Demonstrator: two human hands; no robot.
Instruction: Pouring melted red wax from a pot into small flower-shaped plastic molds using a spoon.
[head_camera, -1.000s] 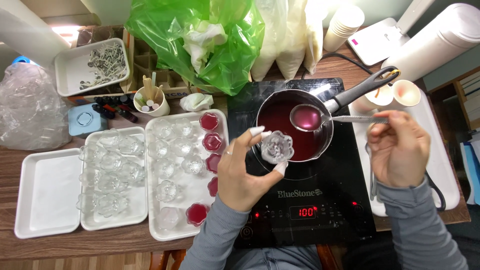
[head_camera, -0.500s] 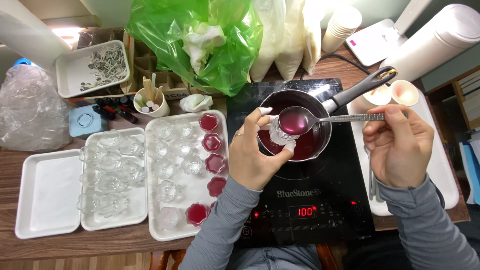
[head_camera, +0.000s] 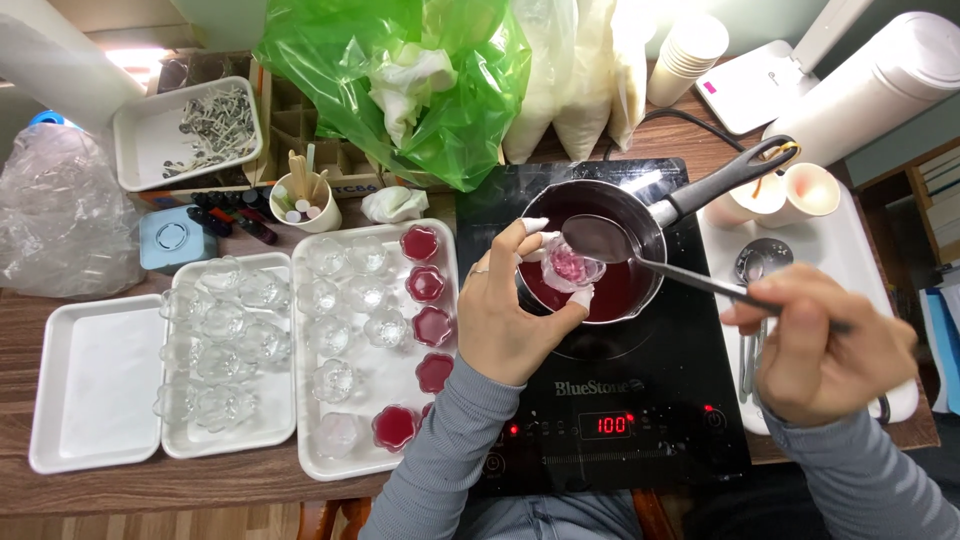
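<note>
We see the left hand clamped around a small clear flower-shaped glass cup, thumb and fingers pinching its sides, holding it over the near-left rim of the dark saucepan. The cup has pink-red liquid in its bottom. The right hand is closed around the handle of a metal ladle, whose bowl tilts just above and touching the cup's far edge. The saucepan holds dark red liquid and sits on a black induction cooktop at the bench's near middle, its long handle pointing toward the far right corner.

Left of the cooktop we find a white tray with clear cups and, along its right side, several already filled with red. Two more white trays lie toward the left edge, one carrying empty clear cups. A green plastic bag sits at the far edge, and a white tray with paper cups lies at the right.
</note>
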